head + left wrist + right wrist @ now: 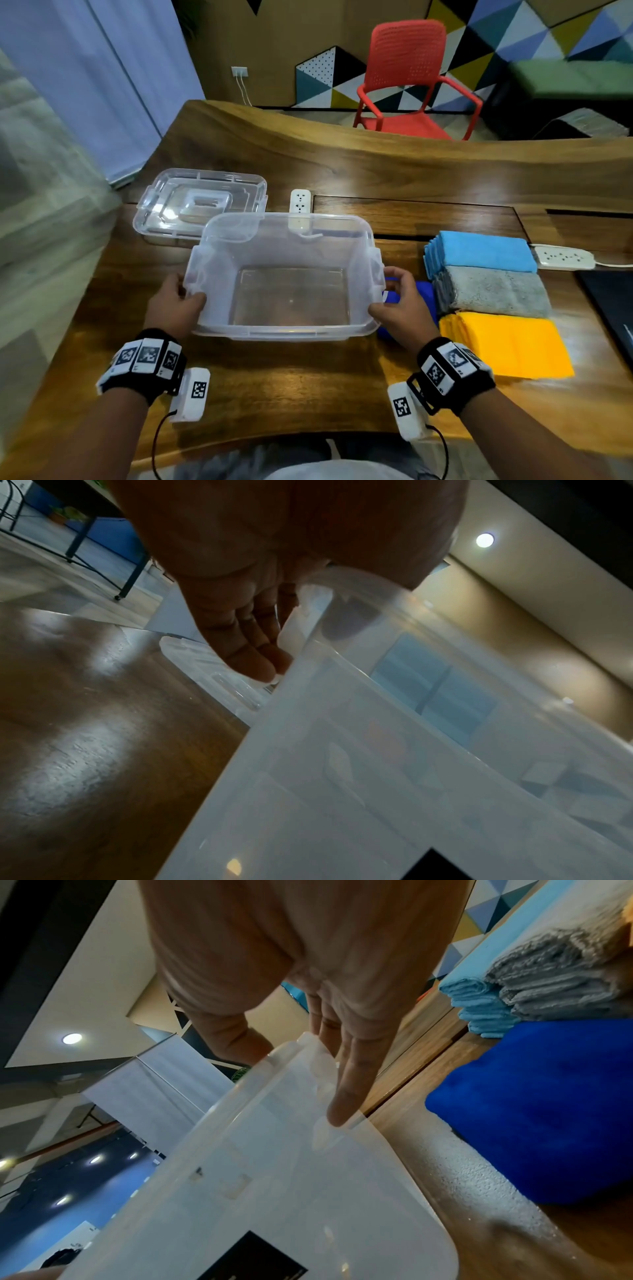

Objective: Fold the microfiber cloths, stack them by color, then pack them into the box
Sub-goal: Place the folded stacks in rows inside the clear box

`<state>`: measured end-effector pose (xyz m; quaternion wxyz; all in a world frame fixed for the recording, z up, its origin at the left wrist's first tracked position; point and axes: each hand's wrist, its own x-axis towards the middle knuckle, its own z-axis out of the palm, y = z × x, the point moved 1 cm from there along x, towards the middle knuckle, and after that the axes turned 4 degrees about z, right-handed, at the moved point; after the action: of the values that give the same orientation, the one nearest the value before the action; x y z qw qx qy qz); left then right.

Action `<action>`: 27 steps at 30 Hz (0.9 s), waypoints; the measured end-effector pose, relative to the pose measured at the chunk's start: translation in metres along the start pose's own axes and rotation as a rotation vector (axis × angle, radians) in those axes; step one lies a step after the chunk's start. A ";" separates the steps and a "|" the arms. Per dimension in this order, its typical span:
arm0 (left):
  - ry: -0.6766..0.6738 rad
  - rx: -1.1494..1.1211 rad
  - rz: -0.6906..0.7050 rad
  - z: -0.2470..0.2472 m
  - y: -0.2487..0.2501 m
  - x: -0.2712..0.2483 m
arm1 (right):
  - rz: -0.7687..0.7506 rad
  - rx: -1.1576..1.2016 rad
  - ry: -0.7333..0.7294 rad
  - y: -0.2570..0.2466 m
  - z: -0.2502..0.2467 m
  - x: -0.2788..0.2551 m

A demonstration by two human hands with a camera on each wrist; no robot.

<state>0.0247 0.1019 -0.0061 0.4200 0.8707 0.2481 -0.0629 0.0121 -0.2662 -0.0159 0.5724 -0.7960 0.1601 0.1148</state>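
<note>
An empty clear plastic box (pixel 284 334) is at the table's middle, tipped slightly toward me. My left hand (pixel 178 301) grips its left side, thumb over the rim and fingers (pixel 260 653) on the outer wall of the box (pixel 342 777). My right hand (pixel 400 308) grips the right side the same way, fingers (pixel 346 1085) along the box (pixel 274 1177). Folded stacks lie to the right: light blue (pixel 483 251), grey (pixel 496 291) and yellow (pixel 507 342). Dark blue cloths (pixel 424 294) sit partly hidden behind my right hand, plain in the right wrist view (pixel 548 1110).
The clear lid (pixel 202 205) lies flat behind the box at the left. One white power strip (pixel 300 202) sits behind the box, another (pixel 565 257) beyond the light blue stack. A dark flat object (pixel 609 308) is at the right edge. A red chair (pixel 411 82) stands past the wooden table (pixel 274 377).
</note>
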 end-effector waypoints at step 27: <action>-0.724 0.064 0.324 0.327 0.256 -0.106 | -0.006 -0.434 0.397 0.072 -0.299 0.070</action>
<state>0.0894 -0.3216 -0.0021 0.4575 0.8327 -0.0589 -0.3065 0.0488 -0.5788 -0.0089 0.3463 -0.9072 0.2386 -0.0133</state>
